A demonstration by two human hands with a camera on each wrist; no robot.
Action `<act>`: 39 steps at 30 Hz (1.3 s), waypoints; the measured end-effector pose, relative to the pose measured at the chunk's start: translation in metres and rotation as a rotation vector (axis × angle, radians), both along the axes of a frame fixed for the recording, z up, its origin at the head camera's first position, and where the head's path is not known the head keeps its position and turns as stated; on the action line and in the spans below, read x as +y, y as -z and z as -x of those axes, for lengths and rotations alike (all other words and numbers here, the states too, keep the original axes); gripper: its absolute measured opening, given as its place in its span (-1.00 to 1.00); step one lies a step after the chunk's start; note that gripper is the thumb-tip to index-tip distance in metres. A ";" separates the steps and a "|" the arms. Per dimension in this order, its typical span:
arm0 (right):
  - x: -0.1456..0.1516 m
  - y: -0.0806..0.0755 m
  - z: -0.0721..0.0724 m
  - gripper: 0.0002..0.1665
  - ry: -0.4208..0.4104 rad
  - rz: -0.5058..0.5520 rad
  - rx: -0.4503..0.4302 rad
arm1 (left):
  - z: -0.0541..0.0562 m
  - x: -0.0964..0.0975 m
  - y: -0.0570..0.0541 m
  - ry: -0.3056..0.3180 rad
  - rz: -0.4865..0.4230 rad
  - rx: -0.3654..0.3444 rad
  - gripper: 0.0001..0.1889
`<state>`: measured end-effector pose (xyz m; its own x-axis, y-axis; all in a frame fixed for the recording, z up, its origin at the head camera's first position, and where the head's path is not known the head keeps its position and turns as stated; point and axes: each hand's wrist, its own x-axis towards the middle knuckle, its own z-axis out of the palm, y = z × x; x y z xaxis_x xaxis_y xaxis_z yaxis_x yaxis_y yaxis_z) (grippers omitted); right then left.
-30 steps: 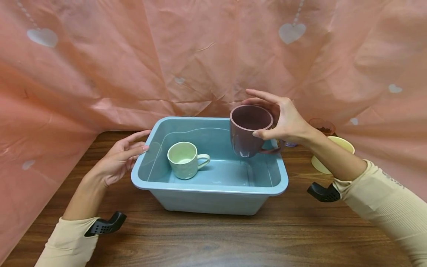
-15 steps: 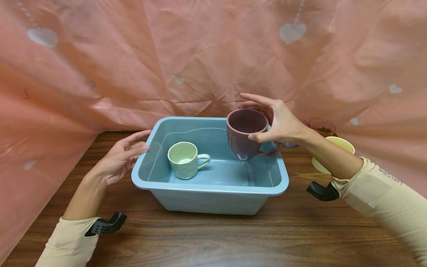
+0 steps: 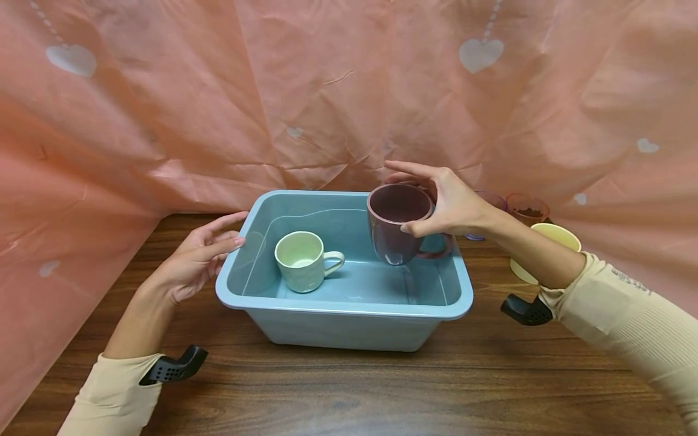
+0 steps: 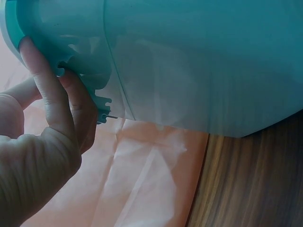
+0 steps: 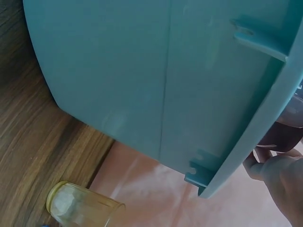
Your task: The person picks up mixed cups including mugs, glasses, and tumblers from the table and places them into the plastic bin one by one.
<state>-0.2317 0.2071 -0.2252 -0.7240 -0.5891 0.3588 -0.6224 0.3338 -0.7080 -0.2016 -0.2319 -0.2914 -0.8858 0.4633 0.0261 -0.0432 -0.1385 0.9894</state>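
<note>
A light-blue plastic basin (image 3: 345,327) stands on the table in the head view. Inside, at left, a pale green mug (image 3: 300,266) sits upright with its handle to the right. My right hand (image 3: 449,203) grips a mauve mug (image 3: 398,236) near its rim, thumb on the near side and fingers behind. This mug hangs roughly upright over the basin's right part, its handle to the right; whether its base touches the floor, I cannot tell. My left hand (image 3: 193,260) holds the basin's left rim; in the left wrist view some fingers (image 4: 78,101) reach beneath the rim.
Right of the basin stand a yellow cup (image 3: 556,236), a clear orange cup (image 3: 528,206) with dark bits inside, and a purple-rimmed clear cup (image 3: 493,200), partly behind the right arm. A pink curtain (image 3: 218,91) with hearts closes off the wooden table's (image 3: 349,387) back and sides.
My right hand has lowered the mauve mug deeper into the basin and shifted it slightly left. The left hand, basin and green mug stay in place.
</note>
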 end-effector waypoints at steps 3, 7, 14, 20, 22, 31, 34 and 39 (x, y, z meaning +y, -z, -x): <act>-0.001 0.001 0.001 0.15 -0.004 -0.010 -0.016 | 0.000 0.000 0.000 -0.001 0.003 -0.001 -0.41; -0.001 0.004 0.003 0.15 -0.018 -0.031 -0.006 | 0.000 0.000 0.000 -0.001 0.003 0.002 -0.41; -0.005 0.005 0.004 0.16 -0.006 -0.083 0.009 | 0.000 -0.001 0.001 -0.005 0.004 0.002 -0.40; -0.006 0.006 0.004 0.17 0.020 -0.142 0.031 | 0.000 -0.001 0.001 -0.007 0.002 0.000 -0.40; -0.006 0.007 0.006 0.17 0.015 -0.157 0.047 | 0.000 0.000 0.001 -0.010 0.005 -0.004 -0.40; -0.008 0.011 0.010 0.15 0.000 -0.223 0.090 | 0.000 -0.001 0.001 -0.015 0.019 -0.006 -0.39; -0.010 0.012 0.011 0.15 0.000 -0.260 0.110 | 0.000 -0.002 0.001 -0.011 0.010 -0.005 -0.41; -0.013 0.014 0.013 0.14 -0.002 -0.306 0.139 | 0.000 -0.003 0.002 -0.003 -0.009 -0.003 -0.42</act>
<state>-0.2445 0.1942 -0.2396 -0.6795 -0.6859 0.2602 -0.7068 0.5170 -0.4829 -0.2015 -0.2346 -0.2936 -0.8872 0.4605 0.0280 -0.0455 -0.1476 0.9880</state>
